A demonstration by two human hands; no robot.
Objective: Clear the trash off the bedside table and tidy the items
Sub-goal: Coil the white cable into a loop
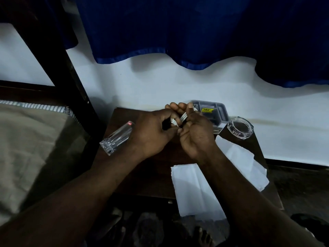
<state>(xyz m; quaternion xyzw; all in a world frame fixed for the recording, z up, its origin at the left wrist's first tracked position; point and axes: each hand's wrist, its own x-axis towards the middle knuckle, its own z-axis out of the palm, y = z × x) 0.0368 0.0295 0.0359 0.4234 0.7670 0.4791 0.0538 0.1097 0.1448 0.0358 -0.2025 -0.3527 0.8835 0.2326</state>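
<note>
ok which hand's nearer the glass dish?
Right. Right hand just left of the glass dish; left hand farther left, by the clear bottle; both hold a striped item.

On bedside table (151, 175) | bottle (116, 138) lying at left edge | case (215, 111) at back | glass dish (240, 128) just right of case | paper sheets (192, 189) front right | bed (26, 139) alongside, left

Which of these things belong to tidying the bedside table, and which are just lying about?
Part of the job:
- left hand and right hand, both gripping a small silvery item
- clear bottle, lying down
- white papers
- grey box
- glass dish
- table

Just around:
- bed
- blue curtain
</note>
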